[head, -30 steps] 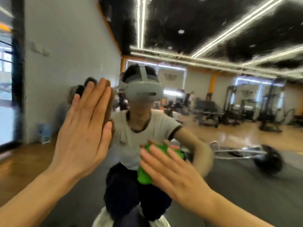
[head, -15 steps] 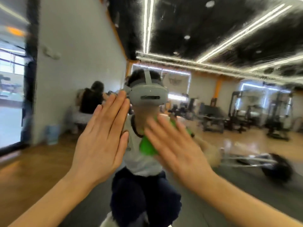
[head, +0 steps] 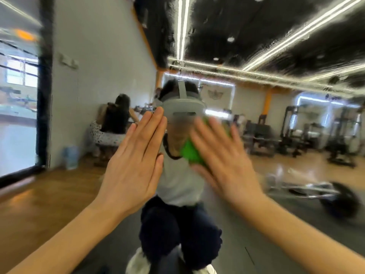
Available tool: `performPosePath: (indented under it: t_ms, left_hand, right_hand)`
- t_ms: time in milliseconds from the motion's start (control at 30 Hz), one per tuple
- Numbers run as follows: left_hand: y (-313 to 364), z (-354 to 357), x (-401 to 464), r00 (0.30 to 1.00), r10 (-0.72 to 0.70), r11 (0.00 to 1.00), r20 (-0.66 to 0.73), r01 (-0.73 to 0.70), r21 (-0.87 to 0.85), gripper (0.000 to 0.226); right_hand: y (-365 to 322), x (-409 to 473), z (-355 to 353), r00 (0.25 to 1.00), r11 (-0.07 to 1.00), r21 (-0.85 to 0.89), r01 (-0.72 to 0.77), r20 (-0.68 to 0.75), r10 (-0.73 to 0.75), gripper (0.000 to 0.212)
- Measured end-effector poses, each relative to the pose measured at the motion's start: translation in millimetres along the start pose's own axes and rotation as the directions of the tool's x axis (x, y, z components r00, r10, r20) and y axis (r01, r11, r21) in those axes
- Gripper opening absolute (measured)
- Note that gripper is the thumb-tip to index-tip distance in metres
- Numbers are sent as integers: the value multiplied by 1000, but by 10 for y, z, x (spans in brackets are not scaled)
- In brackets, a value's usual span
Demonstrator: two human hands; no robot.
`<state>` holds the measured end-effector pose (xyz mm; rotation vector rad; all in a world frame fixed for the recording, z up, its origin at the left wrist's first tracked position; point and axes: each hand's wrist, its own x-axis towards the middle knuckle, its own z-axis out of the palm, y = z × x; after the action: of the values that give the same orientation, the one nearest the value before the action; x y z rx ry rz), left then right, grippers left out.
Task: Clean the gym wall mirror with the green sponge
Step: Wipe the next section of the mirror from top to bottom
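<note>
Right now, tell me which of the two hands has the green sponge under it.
The right hand: its straight fingers press the green sponge against the mirror. The left hand lies flat on the glass beside it with nothing under it.

A gym: weight machines (head: 296, 133) line the far wall, a loaded barbell (head: 316, 194) lies on dark rubber flooring (head: 276, 244), all reflected in a wall mirror (head: 98, 76).

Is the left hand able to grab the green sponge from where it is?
Probably yes. The left hand lies flat on the mirror just beside the sponge, nothing between them, though the right hand covers most of it.
</note>
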<state>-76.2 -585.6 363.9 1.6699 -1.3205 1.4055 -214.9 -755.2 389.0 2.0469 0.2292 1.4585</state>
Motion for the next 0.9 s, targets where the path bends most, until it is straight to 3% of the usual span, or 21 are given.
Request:
performPosePath:
  t_ms: [67,167,267,333,400,467,533,567,600,667,767,833,900]
  left_hand:
    - [17,-49,-45,999,-8,1000,51,8,-4,64]
    - [152,-159,-202,991,-52,991,126,66,-113,67]
    - [482,-251,-465,978,-114,931,178,167,-323,66]
    - [737,-279,-630,959,-167,865,227,253,-432,67]
    - [944,-283,-702,908,-275,731,317,412,-544,69]
    - [1073,-262,-668,837,-344,498,425,546,-674,71]
    - [1177,-257,-548,771,-348,232,533,622,-748,72]
    - [1213,-260,-488,743,-333,112,580,642,-758,70]
    - [1239,-259,-432,719,-326,16,614,653,-757,64]
    - [1281,-257,-343,670,-373,-74,642,668,-740,47]
    - [1296,-221,-305,609,-482,-114,630,669,-734,45]
    - [1295,-206,-277,604,-519,-107,605,657,-747,48]
    - [1309,-208,-228,649,-529,-36,546,626,-779,43]
  right_hand:
    - [-166,-518,-10,985,993,5,121,120,-120,47]
    - [-253,-789,-86,974,990,76,122,183,-134,48]
    - [-400,-707,-198,986,949,299,-96,161,48,43]
    - [-530,-666,-322,957,829,479,-289,148,249,39]
    - [-652,-600,-500,839,564,664,-490,184,512,33]
    - [-677,-486,-697,610,107,810,-577,341,715,29]
    - [-615,-402,-849,386,-395,769,-502,608,694,26]
    - [-589,-390,-901,310,-572,688,-446,718,623,29]
    - [-567,-388,-950,274,-660,626,-416,778,565,34]
    - [-544,-389,-1034,245,-697,586,-412,808,535,37]
    - [-516,-440,-1102,185,-699,568,-435,816,548,37]
    - [-502,-490,-1155,205,-627,591,-508,790,578,38]
    - [-491,-522,-1188,278,-442,653,-615,704,654,50]
